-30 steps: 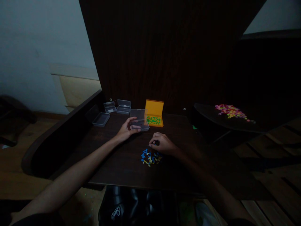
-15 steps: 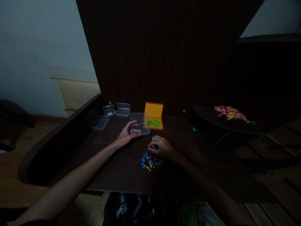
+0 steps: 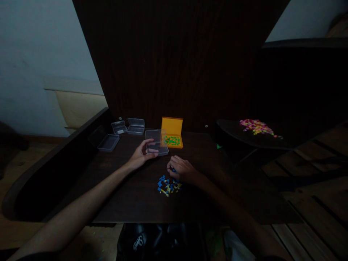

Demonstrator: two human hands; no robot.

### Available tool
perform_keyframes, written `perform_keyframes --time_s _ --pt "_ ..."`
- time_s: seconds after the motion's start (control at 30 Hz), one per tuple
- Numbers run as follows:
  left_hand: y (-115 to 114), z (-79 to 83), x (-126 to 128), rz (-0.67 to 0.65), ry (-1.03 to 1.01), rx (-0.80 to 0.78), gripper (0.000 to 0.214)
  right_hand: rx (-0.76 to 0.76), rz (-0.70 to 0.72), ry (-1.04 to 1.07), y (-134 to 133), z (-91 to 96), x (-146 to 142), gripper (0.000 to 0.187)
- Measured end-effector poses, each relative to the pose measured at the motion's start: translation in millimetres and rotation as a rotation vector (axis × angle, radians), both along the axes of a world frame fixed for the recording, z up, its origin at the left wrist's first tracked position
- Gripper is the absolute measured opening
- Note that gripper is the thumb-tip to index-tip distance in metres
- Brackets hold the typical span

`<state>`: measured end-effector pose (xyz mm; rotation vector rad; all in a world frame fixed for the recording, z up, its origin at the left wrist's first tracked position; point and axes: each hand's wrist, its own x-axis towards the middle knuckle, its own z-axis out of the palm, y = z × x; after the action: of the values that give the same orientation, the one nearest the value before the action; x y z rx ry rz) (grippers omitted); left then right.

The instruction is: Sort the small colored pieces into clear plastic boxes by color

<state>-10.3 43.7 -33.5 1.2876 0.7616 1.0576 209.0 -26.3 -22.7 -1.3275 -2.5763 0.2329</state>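
Note:
My left hand grips the left side of a clear plastic box, its thumb along the front and its fingers behind. The box's hinged lid stands raised, and I see no pieces inside. My right hand is closed in a pinch just above the far right edge of a pile of small blue and yellow toy bricks. Something blue shows at its curled fingers; whether they hold it or it lies beneath, I cannot tell. Behind the clear box, an orange box with its lid up contains small green pieces.
Three more clear boxes stand at the back left of the dark table: a nearer one, a small one and a wider one. Pink and yellow pieces lie on a dark ledge at right. A raised side panel borders the left.
The whole view has shifted a little, so everything appears slightly farther left. My left hand keeps its hold on the clear box; my right hand stays pinched over the pile.

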Motion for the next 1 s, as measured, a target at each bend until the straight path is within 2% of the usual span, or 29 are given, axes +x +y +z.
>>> perform_keyframes --time_s 0.27,0.43,0.57,0.73,1.0 --pt "0.9 -2.8 -0.3 -0.011 0.010 -0.004 0.066 -0.013 -0.015 0.033 0.3 0.0 2.5 0.005" --pt "-1.7 -5.2 1.6 -0.028 0.018 -0.008 0.066 -0.092 -0.003 0.204 5.4 12.2 12.5 0.003" --pt "-6.5 -3.9 2.3 -0.051 0.018 -0.011 0.067 -0.057 -0.030 0.292 16.2 26.3 15.2 0.007" --pt "-17.5 7.4 2.2 -0.074 0.008 -0.010 0.066 -0.013 -0.043 0.218 32.0 39.7 1.1 0.008" --pt "-23.0 16.3 2.3 -0.039 0.004 0.039 0.066 0.001 -0.101 0.072 42.6 43.7 -11.3 0.009"
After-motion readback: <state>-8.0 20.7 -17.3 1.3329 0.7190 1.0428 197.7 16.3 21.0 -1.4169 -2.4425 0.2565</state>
